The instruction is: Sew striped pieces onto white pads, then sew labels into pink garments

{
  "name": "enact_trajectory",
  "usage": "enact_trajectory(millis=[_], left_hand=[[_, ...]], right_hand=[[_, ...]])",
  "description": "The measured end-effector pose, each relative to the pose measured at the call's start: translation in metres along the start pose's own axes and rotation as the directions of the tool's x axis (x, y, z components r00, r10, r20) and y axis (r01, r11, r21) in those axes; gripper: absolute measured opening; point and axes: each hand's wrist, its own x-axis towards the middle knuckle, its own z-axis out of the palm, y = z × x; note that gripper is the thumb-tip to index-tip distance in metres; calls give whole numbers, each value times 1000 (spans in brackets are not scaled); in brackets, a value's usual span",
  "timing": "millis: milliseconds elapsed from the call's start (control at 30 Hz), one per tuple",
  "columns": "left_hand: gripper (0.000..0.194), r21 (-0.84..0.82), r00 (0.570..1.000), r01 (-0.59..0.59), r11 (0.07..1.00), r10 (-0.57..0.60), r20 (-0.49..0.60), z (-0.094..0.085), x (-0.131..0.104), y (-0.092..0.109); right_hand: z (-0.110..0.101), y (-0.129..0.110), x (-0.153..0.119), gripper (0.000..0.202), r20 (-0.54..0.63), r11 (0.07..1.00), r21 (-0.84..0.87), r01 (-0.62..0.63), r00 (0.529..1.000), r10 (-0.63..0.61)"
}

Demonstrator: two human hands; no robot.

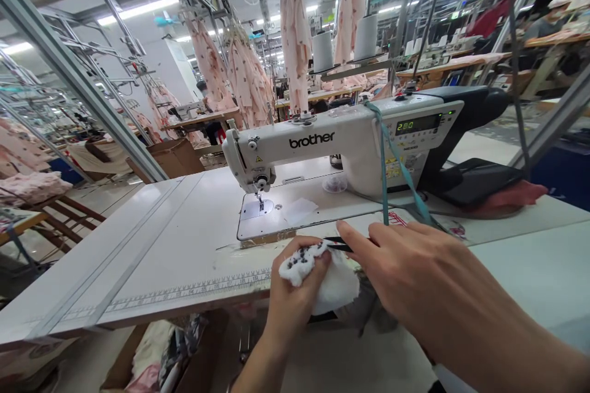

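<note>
A fluffy white fabric piece (338,285) with dark specks along its upper edge is pinched in my left hand (295,295), just in front of the sewing table's edge. My right hand (405,264) is closed around small black scissors (338,244), whose blades point left and meet the fabric's edge beside my left thumb. Behind both hands stands a white sewing machine (313,138). Its lit needle area (260,204) has no fabric under it. The handles of the scissors are mostly hidden by my right hand.
A teal strip (383,166) hangs over the machine. A white scrap (302,210) and a clear dish (335,183) lie on the table (184,227). Below is a box of fabric (157,350). Pink garments (295,31) hang behind; a person (548,21) sits far right.
</note>
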Motion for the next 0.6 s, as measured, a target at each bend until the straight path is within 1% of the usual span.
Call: enact_trajectory(millis=[133, 267, 367, 433, 500, 600], left_hand=[[10, 95, 998, -54, 994, 56, -13, 1, 0, -1], [9, 210, 989, -130, 969, 142, -43, 4, -2, 0], [9, 259, 979, -146, 955, 177, -101, 7, -3, 1], [10, 251, 980, -117, 961, 153, -127, 9, -4, 2], [12, 192, 989, -63, 979, 87, -119, 8, -3, 4], [17, 61, 998, 39, 997, -37, -41, 6, 0, 7]], right_hand=[[0, -2, -1, 41, -5, 999, -46, 12, 1000, -12], [0, -3, -2, 42, -12, 997, -79, 6, 1000, -7], [1, -3, -1, 44, -27, 997, -82, 13, 1000, -15], [2, -4, -1, 46, -23, 996, -82, 22, 999, -24], [4, -5, 0, 48, -20, 996, -82, 27, 999, -29], [7, -6, 0, 48, -40, 996, -80, 28, 999, -32]])
